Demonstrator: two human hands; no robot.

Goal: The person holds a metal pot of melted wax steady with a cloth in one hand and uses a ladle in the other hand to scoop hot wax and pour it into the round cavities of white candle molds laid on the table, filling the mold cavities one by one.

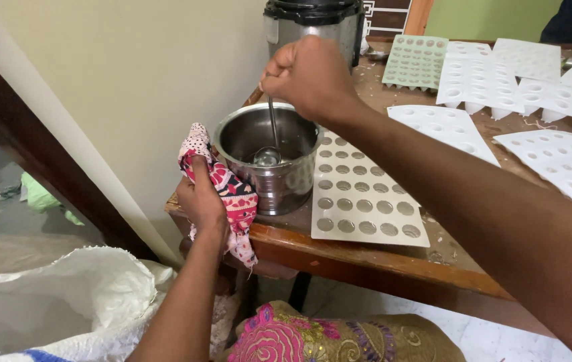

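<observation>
The left hand presses a pink patterned cloth against the side of a steel pot standing at the corner of the wooden tabletop. The right hand is closed in a fist around the handle of a ladle, whose bowl rests down inside the pot. Just right of the pot lies a beige mould tray with rows of round filled cavities. More white trays and a pale green tray are spread farther back. A dark cooker stands behind the pot. A white sack lies on the floor to the left.
</observation>
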